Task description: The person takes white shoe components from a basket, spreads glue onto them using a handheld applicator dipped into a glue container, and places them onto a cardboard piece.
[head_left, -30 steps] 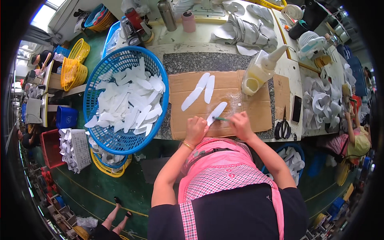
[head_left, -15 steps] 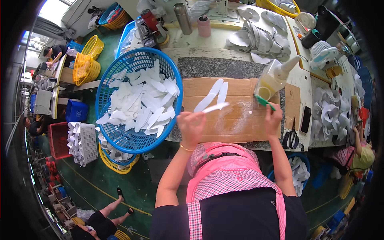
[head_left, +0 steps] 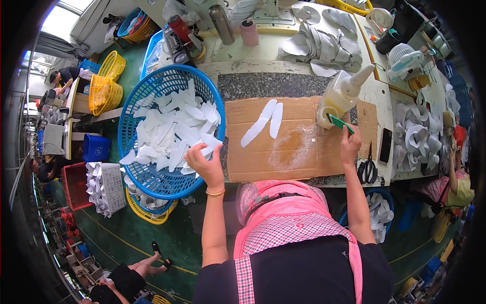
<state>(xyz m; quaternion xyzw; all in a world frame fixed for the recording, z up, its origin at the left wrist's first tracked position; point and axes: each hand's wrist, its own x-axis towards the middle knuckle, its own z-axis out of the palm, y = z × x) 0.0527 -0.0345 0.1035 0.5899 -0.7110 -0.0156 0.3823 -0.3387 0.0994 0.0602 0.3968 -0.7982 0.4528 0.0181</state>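
My left hand (head_left: 205, 164) is at the right rim of the blue basket (head_left: 190, 187). Its fingers and thumb are spread at a white piece (head_left: 209, 140) lying on the heap inside. In my right hand (head_left: 350, 144) is a green-handled brush (head_left: 340, 122). Its tip reaches a cut-out opening low in the side of a clear bottle (head_left: 338, 96), which has a white nozzle and pale yellowish contents. Two long white pieces, one on the left (head_left: 258, 123) and one on the right (head_left: 276, 120), lie on the cardboard sheet (head_left: 243, 164), which carries whitish smears.
Scissors (head_left: 367, 169) and a black phone (head_left: 386, 145) lie right of the cardboard. Behind it are stacked white pieces (head_left: 324, 45), a pink bottle (head_left: 249, 33) and a steel flask (head_left: 221, 24). A small fan (head_left: 405, 61) stands at right. Other people are seated farther off.
My left hand has moved left from above the cardboard to the basket, and the strip it held has left the cardboard area. The brush stays at the bottle's opening.
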